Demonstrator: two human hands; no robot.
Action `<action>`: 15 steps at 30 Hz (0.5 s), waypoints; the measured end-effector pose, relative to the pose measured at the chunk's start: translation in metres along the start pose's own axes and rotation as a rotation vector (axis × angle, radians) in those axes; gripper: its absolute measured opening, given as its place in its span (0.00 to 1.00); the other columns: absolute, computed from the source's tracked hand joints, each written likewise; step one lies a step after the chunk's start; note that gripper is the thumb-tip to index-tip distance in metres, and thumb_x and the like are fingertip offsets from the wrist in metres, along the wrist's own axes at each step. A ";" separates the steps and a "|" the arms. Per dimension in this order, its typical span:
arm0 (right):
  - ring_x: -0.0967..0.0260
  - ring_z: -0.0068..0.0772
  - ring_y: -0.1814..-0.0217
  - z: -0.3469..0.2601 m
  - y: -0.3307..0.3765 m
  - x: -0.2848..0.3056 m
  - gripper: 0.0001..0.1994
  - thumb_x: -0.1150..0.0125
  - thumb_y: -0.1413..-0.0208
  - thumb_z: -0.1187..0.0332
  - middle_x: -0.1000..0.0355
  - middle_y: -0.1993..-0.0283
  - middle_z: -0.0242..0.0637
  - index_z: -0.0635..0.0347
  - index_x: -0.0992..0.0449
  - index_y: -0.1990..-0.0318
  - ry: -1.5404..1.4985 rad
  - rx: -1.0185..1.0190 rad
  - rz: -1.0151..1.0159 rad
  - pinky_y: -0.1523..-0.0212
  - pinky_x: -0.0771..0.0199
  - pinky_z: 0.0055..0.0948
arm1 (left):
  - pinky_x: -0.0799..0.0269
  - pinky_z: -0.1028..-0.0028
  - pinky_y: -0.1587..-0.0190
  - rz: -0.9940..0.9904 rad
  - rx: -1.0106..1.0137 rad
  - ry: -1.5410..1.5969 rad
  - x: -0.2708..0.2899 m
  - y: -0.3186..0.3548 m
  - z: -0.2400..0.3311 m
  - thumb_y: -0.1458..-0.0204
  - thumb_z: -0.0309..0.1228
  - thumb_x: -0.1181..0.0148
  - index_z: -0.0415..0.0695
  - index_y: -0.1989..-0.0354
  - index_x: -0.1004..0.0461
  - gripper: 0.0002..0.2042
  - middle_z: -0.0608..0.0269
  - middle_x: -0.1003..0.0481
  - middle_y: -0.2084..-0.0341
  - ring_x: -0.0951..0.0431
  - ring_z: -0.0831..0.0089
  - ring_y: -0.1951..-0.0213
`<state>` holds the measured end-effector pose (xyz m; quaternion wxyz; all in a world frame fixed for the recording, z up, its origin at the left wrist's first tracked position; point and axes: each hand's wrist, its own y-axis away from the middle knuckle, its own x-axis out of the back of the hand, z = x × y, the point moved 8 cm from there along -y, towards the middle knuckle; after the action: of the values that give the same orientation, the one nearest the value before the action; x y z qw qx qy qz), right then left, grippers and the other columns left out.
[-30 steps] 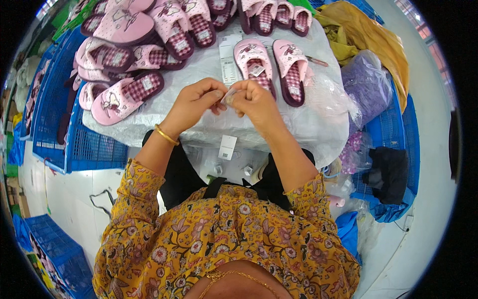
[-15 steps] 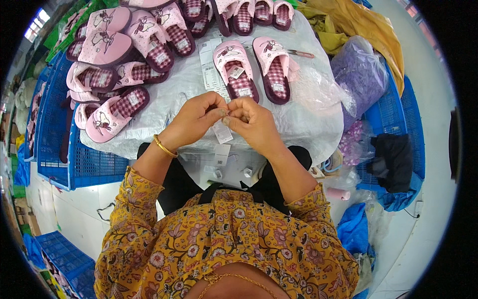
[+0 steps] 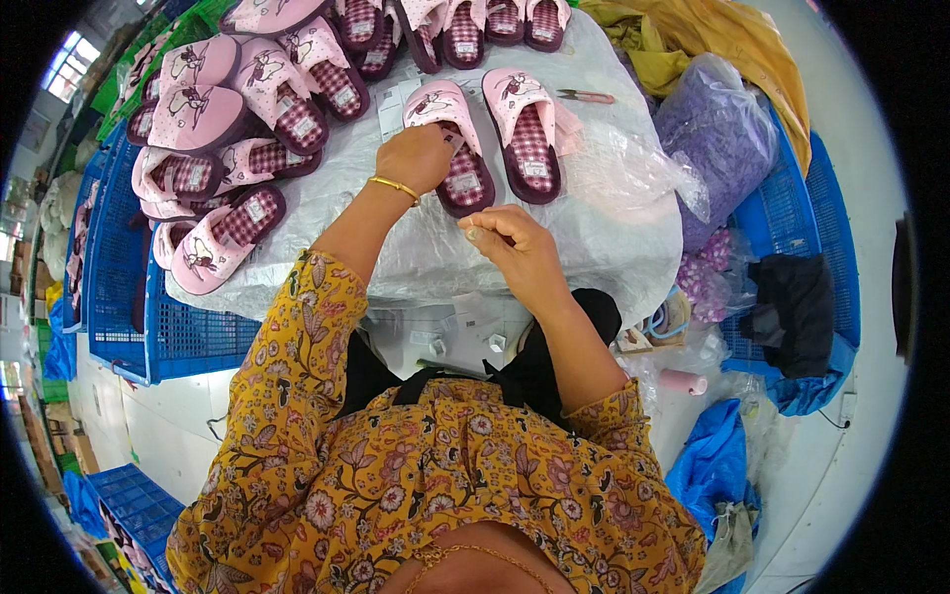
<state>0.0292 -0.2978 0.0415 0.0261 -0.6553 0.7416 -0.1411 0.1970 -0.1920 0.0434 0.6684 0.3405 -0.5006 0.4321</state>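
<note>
A pair of pink slippers with plaid insoles and dark red soles lies before me on the plastic-covered table. My left hand (image 3: 416, 158) is over the left slipper (image 3: 465, 186) of the pair, its fingers closed at a small white tag (image 3: 454, 140) in the opening; the fingertips are partly hidden. Beside it lies the right slipper (image 3: 531, 148), touched by neither hand. Just below the left slipper's heel is my right hand (image 3: 512, 247), its thumb and fingers pinched together. Whatever they hold is too small to make out.
Many more pink slippers (image 3: 203, 119) are piled at the left and far side of the table (image 3: 614, 233). Small snips (image 3: 586, 96) lie right of the pair. Blue crates (image 3: 203, 332) flank the table, and a purple-filled plastic bag (image 3: 712, 148) leans at the right.
My hands, earlier together in front of the slippers, have come apart. The left has moved forward to the left slipper's opening; the right stays near the table's front edge, still pinched.
</note>
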 end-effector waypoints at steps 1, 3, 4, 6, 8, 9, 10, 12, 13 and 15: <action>0.31 0.21 0.66 0.001 0.002 0.001 0.08 0.36 0.43 0.68 0.25 0.64 0.34 0.60 0.18 0.58 -0.003 -0.023 -0.010 0.64 0.32 0.22 | 0.26 0.55 0.54 0.023 -0.001 0.003 0.002 0.001 0.001 0.47 0.37 0.47 0.39 0.57 0.23 0.16 0.45 0.20 0.64 0.20 0.48 0.60; 0.31 0.21 0.65 0.002 0.004 0.000 0.08 0.36 0.43 0.69 0.25 0.63 0.33 0.60 0.18 0.57 -0.031 -0.054 -0.030 0.64 0.32 0.22 | 0.26 0.54 0.54 0.070 -0.002 0.010 0.004 0.006 0.002 0.48 0.37 0.46 0.39 0.59 0.22 0.15 0.45 0.20 0.64 0.20 0.49 0.59; 0.31 0.20 0.65 0.002 0.005 -0.002 0.09 0.36 0.43 0.69 0.25 0.63 0.33 0.60 0.19 0.56 -0.056 -0.060 -0.041 0.63 0.32 0.21 | 0.26 0.55 0.54 0.110 0.009 0.035 0.006 0.008 0.001 0.48 0.37 0.46 0.40 0.60 0.22 0.14 0.46 0.20 0.64 0.20 0.49 0.59; 0.32 0.18 0.64 0.003 0.006 -0.004 0.09 0.36 0.43 0.70 0.25 0.63 0.31 0.60 0.20 0.55 -0.126 -0.100 -0.040 0.64 0.32 0.20 | 0.26 0.56 0.55 0.190 0.031 0.087 0.010 0.014 -0.004 0.49 0.36 0.45 0.41 0.62 0.21 0.13 0.48 0.20 0.64 0.20 0.50 0.58; 0.32 0.16 0.64 0.004 0.008 -0.001 0.09 0.36 0.43 0.71 0.25 0.64 0.29 0.61 0.21 0.55 -0.204 -0.169 -0.002 0.64 0.32 0.19 | 0.26 0.59 0.57 0.189 0.087 0.203 0.013 0.018 -0.006 0.50 0.37 0.43 0.43 0.62 0.21 0.12 0.50 0.20 0.64 0.20 0.52 0.60; 0.33 0.15 0.65 0.003 0.008 0.004 0.08 0.35 0.43 0.72 0.26 0.65 0.27 0.61 0.22 0.56 -0.193 -0.170 0.028 0.64 0.33 0.19 | 0.25 0.60 0.58 0.188 0.116 0.261 0.015 0.022 -0.007 0.50 0.37 0.41 0.44 0.63 0.21 0.12 0.51 0.20 0.64 0.19 0.53 0.60; 0.34 0.14 0.66 0.001 0.008 0.008 0.08 0.35 0.43 0.72 0.27 0.66 0.26 0.62 0.23 0.57 -0.182 -0.171 0.054 0.65 0.33 0.18 | 0.25 0.62 0.58 0.251 0.066 0.324 0.022 0.029 -0.003 0.51 0.37 0.39 0.45 0.63 0.21 0.11 0.52 0.20 0.66 0.19 0.55 0.62; 0.35 0.13 0.67 -0.006 0.006 0.015 0.06 0.35 0.44 0.73 0.28 0.68 0.25 0.62 0.24 0.60 -0.181 -0.144 0.089 0.65 0.34 0.18 | 0.26 0.66 0.60 0.376 -0.033 0.447 0.037 0.048 0.001 0.53 0.36 0.35 0.46 0.64 0.21 0.10 0.55 0.20 0.68 0.20 0.59 0.64; 0.36 0.13 0.67 -0.010 0.006 0.016 0.06 0.35 0.44 0.73 0.28 0.68 0.24 0.62 0.24 0.61 -0.190 -0.119 0.100 0.66 0.34 0.18 | 0.26 0.68 0.62 0.460 -0.151 0.464 0.044 0.057 0.004 0.53 0.34 0.34 0.44 0.64 0.21 0.10 0.57 0.20 0.70 0.20 0.63 0.66; 0.36 0.13 0.68 -0.018 0.002 0.017 0.06 0.34 0.44 0.74 0.29 0.69 0.24 0.62 0.24 0.62 -0.197 -0.102 0.103 0.66 0.34 0.17 | 0.26 0.72 0.64 0.627 -0.385 0.493 0.058 0.079 0.010 0.52 0.31 0.33 0.42 0.64 0.21 0.09 0.61 0.21 0.72 0.21 0.71 0.70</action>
<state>0.0209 -0.3112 0.0604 0.0728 -0.6274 0.7745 -0.0363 0.1280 -0.1560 0.1034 0.6556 -0.0715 -0.4767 0.5812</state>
